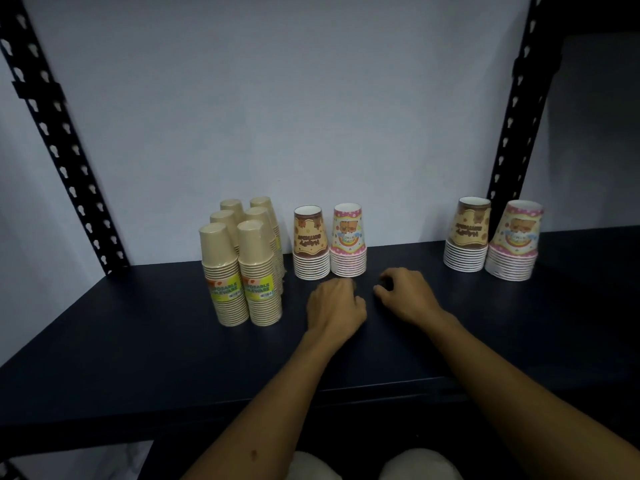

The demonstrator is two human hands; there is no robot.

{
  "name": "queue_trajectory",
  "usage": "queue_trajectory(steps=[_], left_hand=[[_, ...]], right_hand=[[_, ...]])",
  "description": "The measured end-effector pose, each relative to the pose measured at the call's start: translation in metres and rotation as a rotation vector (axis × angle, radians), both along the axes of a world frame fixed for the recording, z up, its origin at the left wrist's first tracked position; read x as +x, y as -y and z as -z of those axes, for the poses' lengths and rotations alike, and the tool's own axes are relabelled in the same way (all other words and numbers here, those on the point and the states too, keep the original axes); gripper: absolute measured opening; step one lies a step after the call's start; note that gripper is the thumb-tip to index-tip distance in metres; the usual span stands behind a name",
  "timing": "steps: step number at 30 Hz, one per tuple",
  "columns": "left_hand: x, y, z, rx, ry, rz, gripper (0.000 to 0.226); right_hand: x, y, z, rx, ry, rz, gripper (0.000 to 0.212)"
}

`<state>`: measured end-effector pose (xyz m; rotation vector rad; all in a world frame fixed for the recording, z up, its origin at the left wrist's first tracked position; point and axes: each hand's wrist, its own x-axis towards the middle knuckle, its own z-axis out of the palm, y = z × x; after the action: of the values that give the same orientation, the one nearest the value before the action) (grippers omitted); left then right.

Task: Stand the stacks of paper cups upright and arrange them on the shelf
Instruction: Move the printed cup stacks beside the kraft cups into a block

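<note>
Head | cup stacks (311,244) upright, rims down | both hands' fingers (382,289) loosely curled, empty

— What does your shelf (138,341) carry?
— Dark board. At your left, six upright stacks of plain tan cups (242,268), packed in two rows, touching.
— And the middle?
— Brown printed stack (311,247) and pink printed stack (348,244), side by side, upside down.
— Your right?
— Second brown stack (468,237), second pink stack (514,245), well apart from the middle pair.
</note>
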<state>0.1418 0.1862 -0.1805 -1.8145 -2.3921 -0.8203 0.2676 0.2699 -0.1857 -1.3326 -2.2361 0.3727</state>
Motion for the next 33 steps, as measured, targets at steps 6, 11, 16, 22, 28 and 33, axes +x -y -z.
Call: queue_trajectory(steps=[6, 11, 16, 22, 28, 33], left_hand=[[0.030, -0.021, -0.001, -0.026, -0.103, 0.235, 0.027], [0.070, -0.048, -0.002, -0.046, -0.071, 0.342, 0.028], [0.097, -0.080, -0.004, -0.068, 0.022, 0.358, 0.028], [0.109, -0.119, -0.001, -0.042, 0.238, 0.337, 0.048], [0.115, -0.151, -0.001, 0.046, 0.538, 0.421, 0.082], [0.118, -0.178, 0.005, 0.067, 0.669, 0.529, 0.074]], right_hand=[[0.063, 0.007, -0.003, 0.063, 0.115, 0.094, 0.032], [0.128, 0.006, -0.007, 0.078, 0.157, 0.271, 0.027], [0.177, -0.010, -0.006, 0.052, -0.048, 0.461, 0.024], [0.185, -0.039, -0.010, -0.056, -0.431, 0.513, 0.070], [0.183, -0.064, -0.011, -0.033, -0.560, 0.380, 0.071], [0.186, -0.075, -0.007, -0.026, -0.578, 0.354, 0.068]])
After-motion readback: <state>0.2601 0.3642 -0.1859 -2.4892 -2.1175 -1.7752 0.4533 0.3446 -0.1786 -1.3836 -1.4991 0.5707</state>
